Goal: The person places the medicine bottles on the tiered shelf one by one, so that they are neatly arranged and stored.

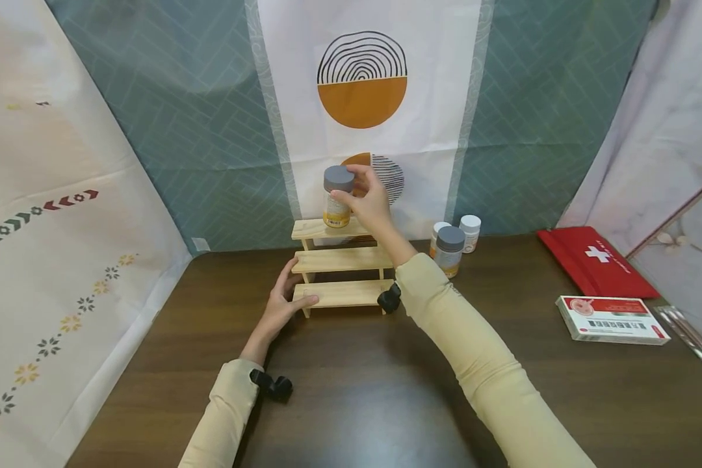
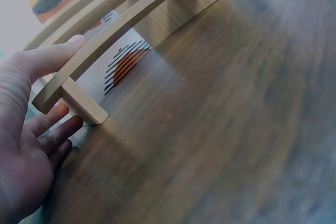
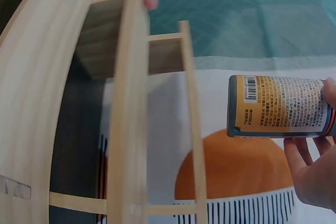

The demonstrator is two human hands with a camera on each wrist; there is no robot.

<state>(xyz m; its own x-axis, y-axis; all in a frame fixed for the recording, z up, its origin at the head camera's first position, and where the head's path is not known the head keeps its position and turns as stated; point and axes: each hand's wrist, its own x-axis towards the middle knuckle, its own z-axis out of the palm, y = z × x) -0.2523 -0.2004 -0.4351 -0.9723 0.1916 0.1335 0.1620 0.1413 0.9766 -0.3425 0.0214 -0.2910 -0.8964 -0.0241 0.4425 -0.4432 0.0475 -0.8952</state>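
A small three-step wooden rack (image 1: 344,260) stands on the table. My left hand (image 1: 282,300) holds its left end, thumb (image 2: 52,59) on the lowest step and the other fingers at the rack's side. Above the top step, my right hand (image 1: 367,198) grips a pill bottle (image 1: 336,207) with a grey lid and a yellow-and-white label. Thumb and fingers are at the lid end. In the right wrist view the bottle (image 3: 281,104) shows its printed label and barcode, its base apart from the rack's steps (image 3: 191,124).
Right of the rack stand another grey-lidded bottle (image 1: 449,250) and two white-capped bottles, one in front (image 1: 470,233). Farther right lie a red first-aid pouch (image 1: 598,263), a white-and-red box (image 1: 613,320) and a pack of swabs (image 1: 687,333). A patterned cloth (image 1: 222,130) hangs behind.
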